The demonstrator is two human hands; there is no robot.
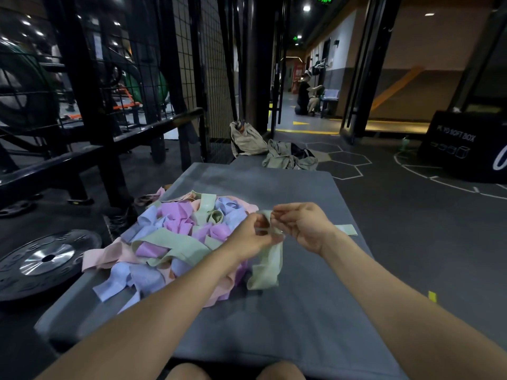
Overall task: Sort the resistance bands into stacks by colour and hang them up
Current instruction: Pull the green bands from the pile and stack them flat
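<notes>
The left hand (253,237) hides the green band's (267,267) top, blurred between the fingers. The pile (170,237) buries its lower bands. The right wrist covers most of a 2nd green band (347,229). Both knees are cut off below.

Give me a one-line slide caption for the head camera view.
Both hands, left and right, hold a green band beside a mixed-colour pile of bands on a grey mat.

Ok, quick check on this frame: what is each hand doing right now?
Left hand: pinches the green band, which hangs from it above the mat.
Right hand: fingers curled, pinches the same green band at its top.
</notes>
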